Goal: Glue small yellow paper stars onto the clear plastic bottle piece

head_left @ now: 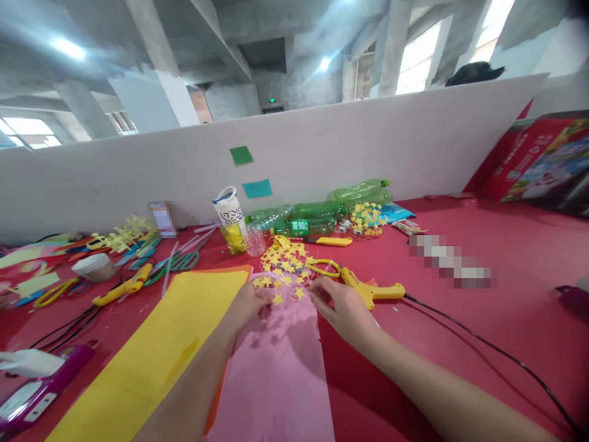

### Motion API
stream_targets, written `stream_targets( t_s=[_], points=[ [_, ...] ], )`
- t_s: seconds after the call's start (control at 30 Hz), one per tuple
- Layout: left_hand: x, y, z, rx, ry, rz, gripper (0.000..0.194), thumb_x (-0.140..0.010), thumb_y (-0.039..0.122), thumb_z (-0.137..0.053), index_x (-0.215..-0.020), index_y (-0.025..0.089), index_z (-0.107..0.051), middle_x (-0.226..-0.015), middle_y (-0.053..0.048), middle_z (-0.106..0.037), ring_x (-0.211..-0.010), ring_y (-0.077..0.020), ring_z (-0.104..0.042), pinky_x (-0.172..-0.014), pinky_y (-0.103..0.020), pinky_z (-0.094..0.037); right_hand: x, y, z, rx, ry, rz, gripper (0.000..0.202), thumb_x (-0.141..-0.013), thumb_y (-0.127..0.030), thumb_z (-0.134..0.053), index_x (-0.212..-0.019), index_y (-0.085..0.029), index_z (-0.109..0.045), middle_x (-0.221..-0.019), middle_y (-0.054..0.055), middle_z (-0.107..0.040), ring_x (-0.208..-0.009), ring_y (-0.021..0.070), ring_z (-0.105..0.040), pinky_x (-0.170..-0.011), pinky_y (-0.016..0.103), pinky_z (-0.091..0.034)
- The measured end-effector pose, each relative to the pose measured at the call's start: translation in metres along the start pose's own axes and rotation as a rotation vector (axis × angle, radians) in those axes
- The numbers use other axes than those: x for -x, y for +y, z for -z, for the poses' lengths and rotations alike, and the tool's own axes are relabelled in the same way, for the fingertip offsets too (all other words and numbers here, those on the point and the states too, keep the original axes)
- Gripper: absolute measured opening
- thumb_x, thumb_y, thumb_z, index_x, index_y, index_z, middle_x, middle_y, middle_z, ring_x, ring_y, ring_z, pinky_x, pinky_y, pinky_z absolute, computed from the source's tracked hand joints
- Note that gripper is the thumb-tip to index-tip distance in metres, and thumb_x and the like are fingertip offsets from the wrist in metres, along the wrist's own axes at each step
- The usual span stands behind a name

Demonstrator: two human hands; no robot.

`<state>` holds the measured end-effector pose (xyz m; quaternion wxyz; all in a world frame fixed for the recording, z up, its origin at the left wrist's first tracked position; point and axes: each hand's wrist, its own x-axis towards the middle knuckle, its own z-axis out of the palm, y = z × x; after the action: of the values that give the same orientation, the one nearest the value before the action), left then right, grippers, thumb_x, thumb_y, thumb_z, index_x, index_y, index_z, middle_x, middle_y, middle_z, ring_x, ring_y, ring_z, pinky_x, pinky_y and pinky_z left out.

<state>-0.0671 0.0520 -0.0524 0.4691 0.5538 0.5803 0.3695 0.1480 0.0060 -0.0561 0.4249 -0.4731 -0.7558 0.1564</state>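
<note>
My left hand [252, 302] is closed, its fingertips pinching the left edge of a see-through plastic piece dotted with yellow stars [277, 299]. This piece hangs a little above a pink sheet [280, 380], where star-shaped shadows fall. My right hand [343, 307] is at its right side, thumb and finger drawn together by a star; what they grip is too small to make out. Just beyond lies a heap of yellow stars [286, 255]. Beside my right hand are yellow-handled scissors [324, 267] and a yellow glue gun [375, 293].
Yellow paper [161, 344] lies under my left forearm. Green plastic bottles [317, 212], a white cup [229, 205] and a yellow utility knife [334, 242] are along the back, before a white partition [322, 147]. A second glue gun [124, 285] and a purple power strip [50, 387] are left.
</note>
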Motion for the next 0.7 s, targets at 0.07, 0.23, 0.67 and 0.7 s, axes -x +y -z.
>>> stream_targets(
  t_s=[0.07, 0.23, 0.67, 0.7],
  points=[
    [-0.002, 0.006, 0.008, -0.033, 0.081, -0.024, 0.049, -0.06, 0.017, -0.065, -0.108, 0.017, -0.055, -0.076, -0.002, -0.066, -0.039, -0.0085, -0.052, -0.037, -0.02, -0.037, -0.001, -0.001, 0.001, -0.009, 0.003, -0.003, 0.009, -0.084, -0.013, -0.052, -0.086, -0.021, -0.057, -0.073, 0.001, -0.066, -0.063, 0.016, -0.061, -0.059, 0.025, -0.046],
    [0.001, 0.014, 0.038, -0.101, 0.268, -0.085, 0.044, -0.067, 0.016, -0.057, -0.109, 0.024, -0.049, -0.105, -0.003, -0.064, -0.041, -0.0047, -0.054, -0.044, -0.02, -0.042, -0.002, -0.004, 0.002, -0.034, 0.01, -0.003, 0.009, -0.084, -0.013, -0.052, -0.084, -0.021, -0.057, -0.071, 0.001, -0.066, -0.062, 0.0152, -0.061, -0.058, 0.024, -0.045],
    [-0.009, 0.004, -0.002, 0.068, -0.17, 0.078, 0.037, -0.055, 0.025, -0.071, -0.089, 0.015, -0.059, -0.059, 0.0, -0.062, -0.042, -0.0112, -0.055, -0.04, -0.02, -0.035, -0.004, 0.011, 0.002, -0.05, 0.064, -0.059, 0.009, -0.087, -0.023, -0.05, -0.086, -0.021, -0.058, -0.073, 0.001, -0.067, -0.064, 0.0162, -0.061, -0.058, 0.025, -0.043],
    [-0.009, 0.005, -0.005, 0.083, -0.179, 0.082, 0.039, -0.055, 0.025, -0.072, -0.09, 0.015, -0.059, -0.06, 0.0, -0.062, -0.042, -0.011, -0.055, -0.04, -0.019, -0.034, -0.005, 0.011, 0.002, -0.05, 0.07, -0.065, 0.009, -0.087, -0.024, -0.05, -0.086, -0.021, -0.058, -0.072, 0.001, -0.067, -0.063, 0.016, -0.06, -0.058, 0.025, -0.042]
  ],
)
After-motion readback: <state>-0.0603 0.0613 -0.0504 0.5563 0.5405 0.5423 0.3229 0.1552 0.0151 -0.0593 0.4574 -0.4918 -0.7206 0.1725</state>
